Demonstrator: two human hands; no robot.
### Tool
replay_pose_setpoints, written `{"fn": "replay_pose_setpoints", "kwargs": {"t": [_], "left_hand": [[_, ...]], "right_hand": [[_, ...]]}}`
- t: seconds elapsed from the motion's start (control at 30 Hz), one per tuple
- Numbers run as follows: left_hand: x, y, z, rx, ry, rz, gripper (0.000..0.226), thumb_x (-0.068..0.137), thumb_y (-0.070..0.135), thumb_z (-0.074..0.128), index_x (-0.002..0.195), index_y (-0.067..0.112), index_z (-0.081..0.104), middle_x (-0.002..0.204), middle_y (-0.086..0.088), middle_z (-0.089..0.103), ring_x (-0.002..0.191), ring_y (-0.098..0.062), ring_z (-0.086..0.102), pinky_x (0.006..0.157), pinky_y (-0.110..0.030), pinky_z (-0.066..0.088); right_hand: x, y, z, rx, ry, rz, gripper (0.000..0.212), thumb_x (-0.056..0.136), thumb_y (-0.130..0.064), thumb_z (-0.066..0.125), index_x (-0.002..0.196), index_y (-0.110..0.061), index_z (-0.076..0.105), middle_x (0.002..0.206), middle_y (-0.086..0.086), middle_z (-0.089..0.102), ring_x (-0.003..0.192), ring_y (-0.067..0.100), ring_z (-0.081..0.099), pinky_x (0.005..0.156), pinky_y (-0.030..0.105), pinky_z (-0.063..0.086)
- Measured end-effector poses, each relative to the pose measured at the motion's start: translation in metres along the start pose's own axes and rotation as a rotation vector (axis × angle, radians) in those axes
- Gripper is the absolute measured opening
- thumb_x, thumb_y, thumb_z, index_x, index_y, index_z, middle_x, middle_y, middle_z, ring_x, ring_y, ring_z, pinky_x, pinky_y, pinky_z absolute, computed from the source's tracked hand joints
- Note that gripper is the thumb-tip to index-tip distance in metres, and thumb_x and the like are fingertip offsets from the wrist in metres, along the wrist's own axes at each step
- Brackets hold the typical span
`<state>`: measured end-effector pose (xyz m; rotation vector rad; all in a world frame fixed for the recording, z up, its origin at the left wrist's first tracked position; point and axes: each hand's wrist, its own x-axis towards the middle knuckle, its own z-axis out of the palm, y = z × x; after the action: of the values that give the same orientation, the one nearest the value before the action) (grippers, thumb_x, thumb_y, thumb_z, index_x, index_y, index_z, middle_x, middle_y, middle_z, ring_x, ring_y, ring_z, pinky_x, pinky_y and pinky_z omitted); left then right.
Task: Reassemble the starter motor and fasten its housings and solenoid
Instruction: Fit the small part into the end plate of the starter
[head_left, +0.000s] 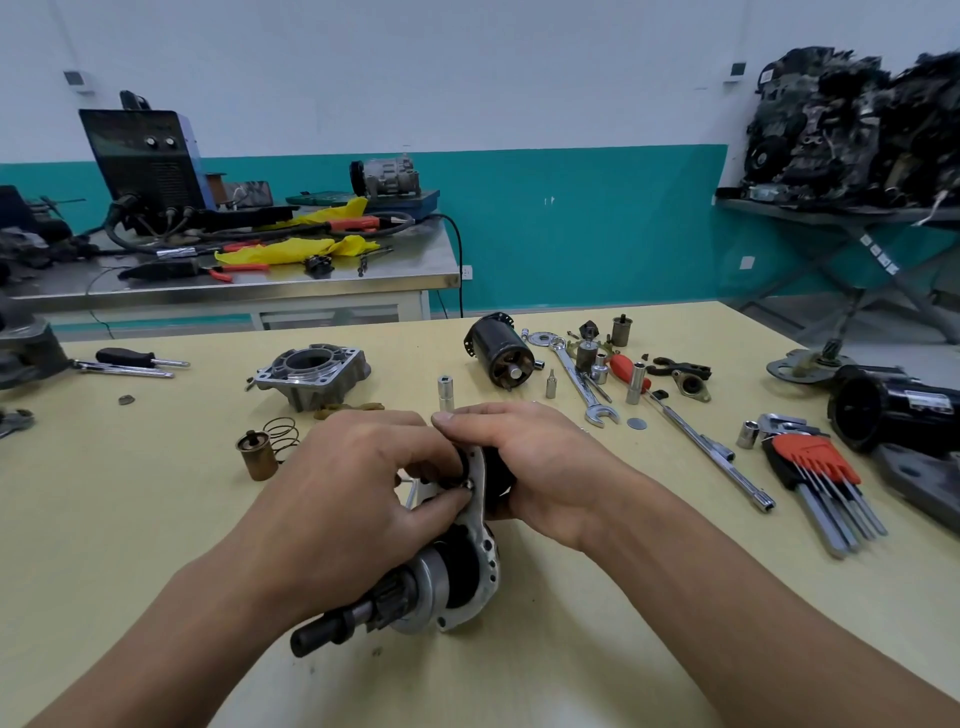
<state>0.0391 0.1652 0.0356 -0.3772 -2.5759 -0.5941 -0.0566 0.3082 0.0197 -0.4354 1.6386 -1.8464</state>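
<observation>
Head view: starter motor (447, 582) lies mid-surface (156, 519). Right hand (535, 462) clamped round its black body; left hand (363, 467) pinches small fastener (467, 484) at plate (479, 514). Likely best: start thread square, finger-tight first, body steady.

Head-worn view, downward over workbench (130, 467)

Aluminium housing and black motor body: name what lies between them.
Head view: one upright chrome socket, slightly nearer the person; otherwise bare yellow tabletop.
</observation>
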Motion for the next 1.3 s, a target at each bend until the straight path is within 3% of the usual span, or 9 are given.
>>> {"fn": "replay_pose_setpoints", "kwargs": {"t": [0.13,0.4,0.63,0.8,1.03,1.2,1.3], "left_hand": [[-0.001,0.001,0.001,-0.014,-0.014,-0.019,0.015,0.075,0.036,0.067,0.078,0.027,0.078,0.076,0.019,0.068,0.073,-0.002,0.062,0.063,-0.029,0.053],[0.0,-0.003,0.004,-0.042,-0.016,0.002,0.012,0.079,0.038,0.078,0.081,0.027,0.079,0.078,0.02,0.068,0.078,-0.002,0.06,0.065,-0.021,0.048],[0.0,-0.004,0.004,-0.08,-0.004,-0.023,0.005,0.08,0.03,0.079,0.083,0.027,0.081,0.078,0.017,0.07,0.074,-0.004,0.064,0.065,-0.033,0.055],[0.0,-0.002,0.005,-0.084,-0.003,0.006,0.015,0.077,0.015,0.084,0.086,0.027,0.081,0.086,0.022,0.072,0.079,0.001,0.065,0.068,-0.026,0.055],[0.0,-0.006,0.009,-0.187,0.017,0.001,0.029,0.074,0.001,0.082,0.085,0.028,0.082,0.087,0.024,0.073,0.077,0.005,0.068,0.066,-0.018,0.056],[0.0,-0.007,0.01,-0.241,0.014,-0.028,0.014,0.073,0.022,0.081,0.084,0.03,0.082,0.084,0.024,0.073,0.076,0.002,0.07,0.067,-0.018,0.057],[0.0,-0.008,0.01,-0.234,0.014,-0.046,0.016,0.076,0.018,0.085,0.083,0.031,0.082,0.081,0.023,0.073,0.074,0.0,0.07,0.066,-0.022,0.058]], "right_hand": [[0.0,0.0,0.0,0.0,-0.009,0.001,0.01,0.09,-0.021,0.07,0.083,-0.015,0.075,0.08,0.009,0.075,0.07,0.021,0.071,0.065,0.033,0.058],[-0.001,-0.001,0.001,0.003,-0.006,0.002,0.012,0.09,-0.02,0.07,0.08,-0.017,0.074,0.076,0.006,0.073,0.066,0.02,0.069,0.06,0.03,0.055],[0.0,-0.001,0.0,0.011,0.003,0.002,0.009,0.09,-0.02,0.07,0.083,-0.015,0.074,0.079,0.007,0.072,0.078,0.026,0.066,0.067,0.035,0.054],[0.0,0.0,0.001,0.009,-0.007,-0.003,0.008,0.091,-0.02,0.069,0.085,-0.016,0.073,0.07,0.002,0.071,0.063,0.017,0.067,0.059,0.031,0.054],[0.002,0.002,0.0,0.015,-0.001,-0.006,0.006,0.09,-0.02,0.07,0.089,-0.015,0.073,0.077,0.004,0.071,0.071,0.022,0.066,0.064,0.034,0.055],[0.001,0.001,-0.001,0.014,-0.004,-0.005,0.008,0.089,-0.02,0.071,0.084,-0.015,0.074,0.078,0.006,0.073,0.079,0.026,0.068,0.071,0.038,0.055],[0.001,0.001,-0.001,0.018,-0.002,-0.007,0.008,0.089,-0.02,0.071,0.083,-0.015,0.074,0.078,0.005,0.072,0.08,0.027,0.067,0.072,0.04,0.055]]}}
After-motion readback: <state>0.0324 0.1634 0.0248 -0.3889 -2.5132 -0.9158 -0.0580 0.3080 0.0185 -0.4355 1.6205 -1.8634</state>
